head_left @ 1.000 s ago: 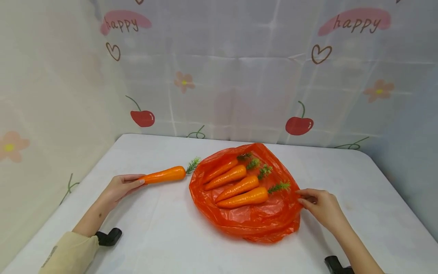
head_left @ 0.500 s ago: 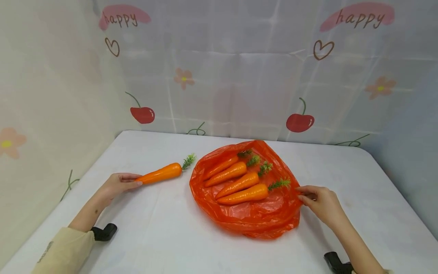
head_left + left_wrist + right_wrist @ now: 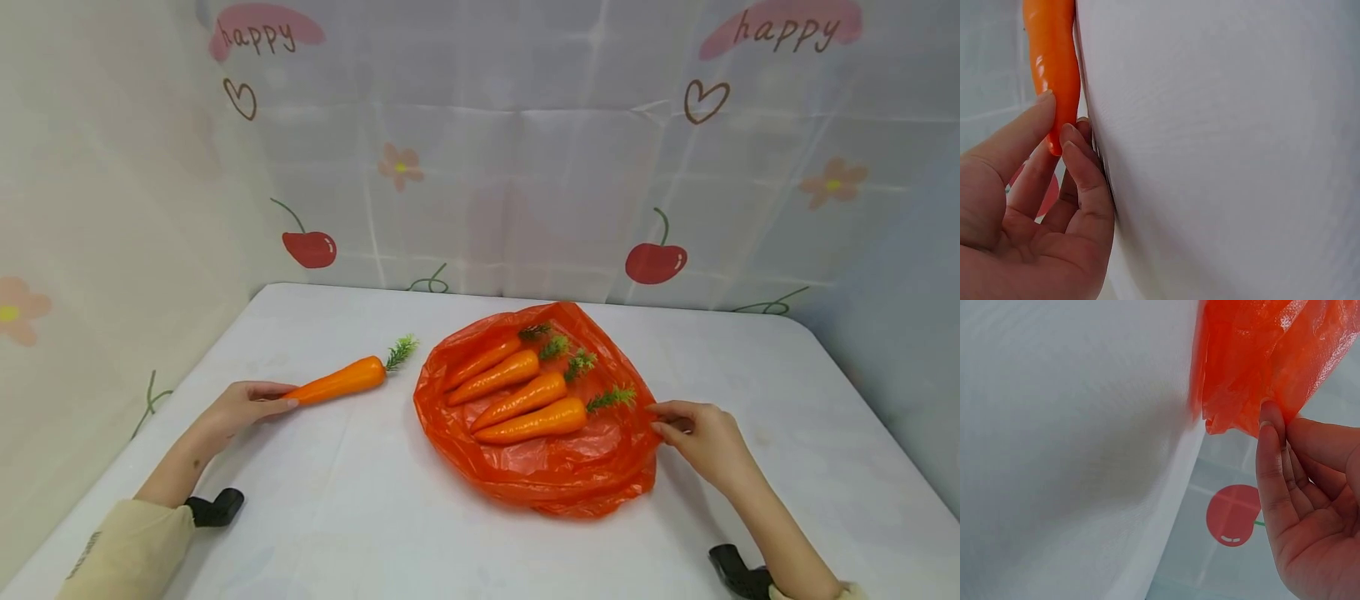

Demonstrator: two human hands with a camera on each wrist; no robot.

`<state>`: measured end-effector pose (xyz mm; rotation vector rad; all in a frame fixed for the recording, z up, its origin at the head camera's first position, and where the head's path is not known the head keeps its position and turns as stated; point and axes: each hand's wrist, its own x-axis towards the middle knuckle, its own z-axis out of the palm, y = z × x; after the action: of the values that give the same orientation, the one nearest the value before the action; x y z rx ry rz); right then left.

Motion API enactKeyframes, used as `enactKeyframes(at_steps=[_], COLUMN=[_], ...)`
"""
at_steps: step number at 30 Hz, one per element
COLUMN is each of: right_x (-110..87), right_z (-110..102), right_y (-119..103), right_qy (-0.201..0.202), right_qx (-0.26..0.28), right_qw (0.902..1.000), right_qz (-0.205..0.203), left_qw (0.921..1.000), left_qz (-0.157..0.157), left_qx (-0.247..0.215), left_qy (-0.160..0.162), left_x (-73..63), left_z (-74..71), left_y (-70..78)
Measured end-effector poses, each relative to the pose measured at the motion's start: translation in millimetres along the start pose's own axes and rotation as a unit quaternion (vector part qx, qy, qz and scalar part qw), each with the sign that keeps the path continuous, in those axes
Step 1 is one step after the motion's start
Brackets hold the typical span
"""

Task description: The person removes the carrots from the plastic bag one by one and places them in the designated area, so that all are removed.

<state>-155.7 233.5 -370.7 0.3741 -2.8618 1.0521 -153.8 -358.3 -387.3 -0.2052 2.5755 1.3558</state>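
My left hand [image 3: 243,410] pinches the thin tip of a carrot [image 3: 343,381] between thumb and fingers; its leafy green top points to the far right, left of the bag. In the left wrist view the thumb lies along the tapered end of that carrot [image 3: 1054,56]. A red plastic bag [image 3: 540,479] lies spread in the middle of the table, its mouth facing up. Several carrots [image 3: 532,421] lie side by side in it, green tops to the right. My right hand [image 3: 705,437] pinches the bag's right edge, which the right wrist view shows as crumpled plastic [image 3: 1241,381].
The white table [image 3: 360,517] has rounded far corners. Behind it hangs a pale curtain [image 3: 510,167] printed with cherries, flowers and hearts, and similar cloth lines both sides. A black wrist mount [image 3: 217,507] sits on the left forearm.
My left hand has drawn the carrot leftward, away from the bag, so a gap shows between its green top and the plastic. My right hand keeps its hold on the bag's edge.
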Motion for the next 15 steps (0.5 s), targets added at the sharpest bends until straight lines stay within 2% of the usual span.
enactKeyframes(at_steps=[15], right_x=[0.0], right_z=[-0.2], right_y=[-1.8], right_qy=[-0.005], right_qx=[0.002], right_qw=[1.0], right_qz=[0.007], left_qw=[0.9996], left_qz=[0.01], left_qx=[0.021], left_qy=[0.014], left_x=[-2.3], left_z=[-2.3], left_y=[-1.0])
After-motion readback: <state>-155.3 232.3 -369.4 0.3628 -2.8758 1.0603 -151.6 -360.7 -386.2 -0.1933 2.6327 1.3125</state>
